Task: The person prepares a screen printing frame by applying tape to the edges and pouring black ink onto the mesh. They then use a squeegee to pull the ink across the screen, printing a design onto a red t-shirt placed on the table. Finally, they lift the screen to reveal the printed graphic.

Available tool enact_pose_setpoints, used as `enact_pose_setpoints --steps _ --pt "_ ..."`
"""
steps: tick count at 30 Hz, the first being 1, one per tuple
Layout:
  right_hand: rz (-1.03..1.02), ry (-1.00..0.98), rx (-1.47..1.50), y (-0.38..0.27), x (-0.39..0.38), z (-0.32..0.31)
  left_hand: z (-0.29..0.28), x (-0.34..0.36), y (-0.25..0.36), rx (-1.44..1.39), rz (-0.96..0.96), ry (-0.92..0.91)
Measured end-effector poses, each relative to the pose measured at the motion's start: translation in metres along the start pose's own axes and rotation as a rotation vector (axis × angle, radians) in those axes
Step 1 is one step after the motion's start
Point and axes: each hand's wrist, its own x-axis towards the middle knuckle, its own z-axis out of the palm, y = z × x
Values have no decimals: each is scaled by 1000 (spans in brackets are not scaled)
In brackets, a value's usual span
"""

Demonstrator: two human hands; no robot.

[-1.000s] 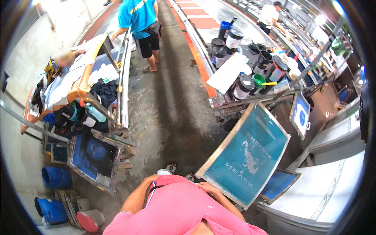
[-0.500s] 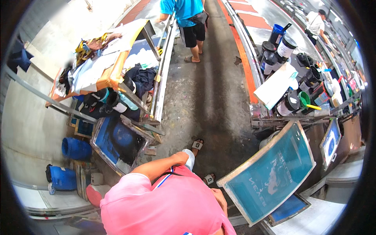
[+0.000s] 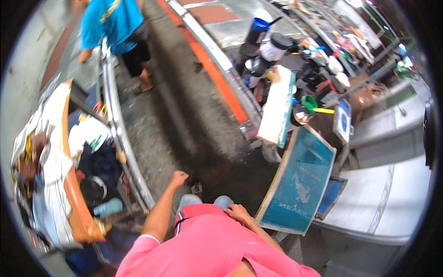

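Observation:
My left hand (image 3: 179, 178) is held out ahead of my body over the grey floor, its fingers curled in with nothing seen in them. Close to my right thigh hangs my right hand (image 3: 238, 213), fingers loosely apart and holding nothing visible. Nearest to it, on the right, a teal screen-printing frame (image 3: 299, 182) with a pale wooden rim leans at a slant. The right hand does not touch it. A smaller blue screen (image 3: 331, 196) shows partly behind it.
Left stands a cluttered table (image 3: 69, 198) with cloths and papers. A person in a blue shirt (image 3: 113, 25) stands in the aisle. On the right, a bench holds several ink tubs (image 3: 275, 47) and a white board (image 3: 276, 106); grey-white panels (image 3: 357, 194) lie beyond the leaning frame.
The view has swung to the right and moved along the aisle. My left hand has come forward from beside my leg; the person in blue now appears farther left.

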Motion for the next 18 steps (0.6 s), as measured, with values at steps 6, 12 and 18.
enact_pose_setpoints --steps 6,12,18 --pt "-167 22 -69 -63 99 -46 -28 15 -10 -407 -427 -68" --pt "-325 -114 -152 -129 258 -62 -57 28 -32 -505 -587 -65" --pt "-328 -122 -188 -191 406 -134 -74 108 -99 -132 -467 -64"
